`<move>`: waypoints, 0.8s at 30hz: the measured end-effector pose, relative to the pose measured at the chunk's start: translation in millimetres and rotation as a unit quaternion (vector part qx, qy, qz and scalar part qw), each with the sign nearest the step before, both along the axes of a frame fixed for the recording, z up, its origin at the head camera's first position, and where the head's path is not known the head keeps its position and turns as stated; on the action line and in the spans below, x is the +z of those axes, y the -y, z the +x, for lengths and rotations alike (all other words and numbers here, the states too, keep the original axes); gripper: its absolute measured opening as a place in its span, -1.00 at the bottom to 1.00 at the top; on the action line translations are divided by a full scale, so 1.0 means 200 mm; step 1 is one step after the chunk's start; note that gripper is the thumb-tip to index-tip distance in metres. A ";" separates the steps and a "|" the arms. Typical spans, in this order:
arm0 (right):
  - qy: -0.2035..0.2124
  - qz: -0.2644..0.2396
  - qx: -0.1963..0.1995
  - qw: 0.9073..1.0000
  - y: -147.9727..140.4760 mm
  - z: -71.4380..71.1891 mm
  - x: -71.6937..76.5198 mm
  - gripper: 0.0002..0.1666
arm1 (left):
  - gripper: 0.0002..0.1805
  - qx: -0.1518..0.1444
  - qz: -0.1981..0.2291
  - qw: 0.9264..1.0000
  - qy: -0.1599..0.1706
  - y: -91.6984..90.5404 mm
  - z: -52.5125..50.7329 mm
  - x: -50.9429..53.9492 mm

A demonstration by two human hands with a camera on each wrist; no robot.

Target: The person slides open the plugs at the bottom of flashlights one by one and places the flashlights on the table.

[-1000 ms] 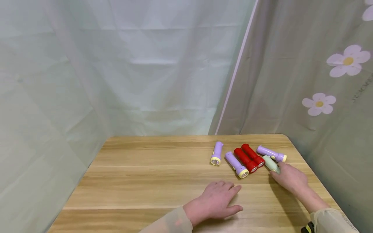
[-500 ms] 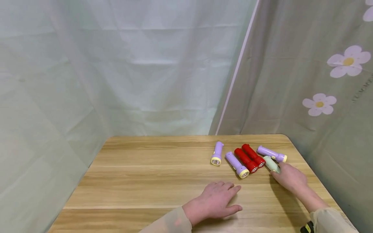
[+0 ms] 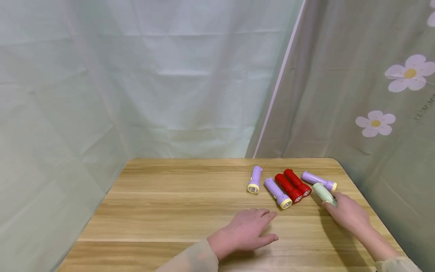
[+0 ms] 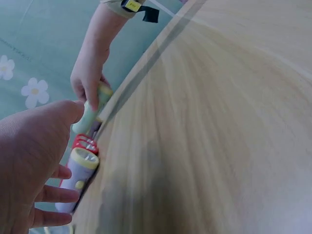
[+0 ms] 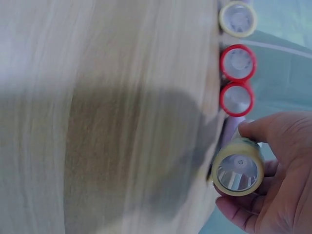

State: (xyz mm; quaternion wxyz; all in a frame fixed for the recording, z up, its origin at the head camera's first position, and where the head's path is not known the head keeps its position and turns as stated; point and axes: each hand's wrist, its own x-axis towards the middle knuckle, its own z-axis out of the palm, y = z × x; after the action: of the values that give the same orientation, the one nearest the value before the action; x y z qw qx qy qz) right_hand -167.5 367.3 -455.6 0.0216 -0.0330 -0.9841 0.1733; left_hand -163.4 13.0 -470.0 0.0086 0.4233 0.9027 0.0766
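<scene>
My right hand (image 3: 348,212) grips a pale green flashlight (image 3: 323,193) at the right of the table. In the right wrist view its round lens (image 5: 239,173) faces the camera, with thumb and fingers curled about the body. Beyond it lies a purple flashlight (image 3: 317,180) with a yellow rim. To its left, two red flashlights (image 3: 289,188) lie side by side, then a second purple flashlight (image 3: 276,192) and, farther left, a third purple flashlight (image 3: 255,179). My left hand (image 3: 246,228) holds nothing, its fingers spread low over the table in front of the row.
The wooden table (image 3: 163,211) ends at a pale curtain (image 3: 176,83) behind and on the left. A grey-green curtain (image 3: 326,113) with printed flowers hangs along the right edge.
My right hand has lifted the green flashlight slightly and shifted it to the right, toward me. My left hand has moved a little left. The other flashlights lie as before.
</scene>
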 end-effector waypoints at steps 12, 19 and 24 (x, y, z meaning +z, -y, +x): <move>-0.133 -0.044 0.056 0.989 0.36 0.03 0.16 -0.35 | -0.25 0.047 0.100 0.994 -0.009 0.22 -0.06 0.12; -0.172 -0.087 0.109 0.975 0.62 0.01 0.18 -0.47 | -0.29 0.121 0.176 0.977 0.014 0.39 -0.07 0.16; -0.197 -0.106 0.140 0.964 0.76 0.00 0.16 -0.42 | -0.34 0.168 0.256 0.951 0.047 0.47 -0.07 0.18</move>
State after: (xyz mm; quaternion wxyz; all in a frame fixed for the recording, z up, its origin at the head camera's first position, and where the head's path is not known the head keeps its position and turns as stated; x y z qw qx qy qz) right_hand -168.3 214.6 -423.8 0.1871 0.1382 -0.9310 0.2813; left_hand -177.1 -80.5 -434.5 -0.0708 0.2493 0.9095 0.3250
